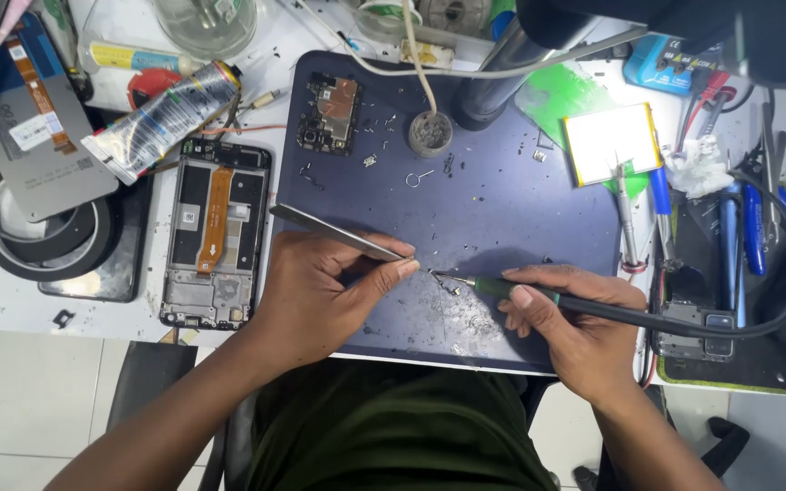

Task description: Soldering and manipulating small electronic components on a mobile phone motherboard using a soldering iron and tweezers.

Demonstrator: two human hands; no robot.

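My left hand (320,286) pinches metal tweezers (334,233), their tips meeting a tiny part (452,287) on the dark blue work mat (502,200). From the right, my right hand (561,314) grips a soldering iron (593,305) with a green collar and black cable. Its tip touches the same small part. An opened phone frame (214,232) with an orange flex cable lies left of the mat. A bare circuit board (329,114) rests at the mat's top left.
A round tin of flux (430,134) stands at the mat's top middle. A flat battery (613,143) lies top right, screwdrivers and pliers (739,236) beside it. A glue tube (167,118), tape rolls (34,232) and a display panel (38,127) crowd the left.
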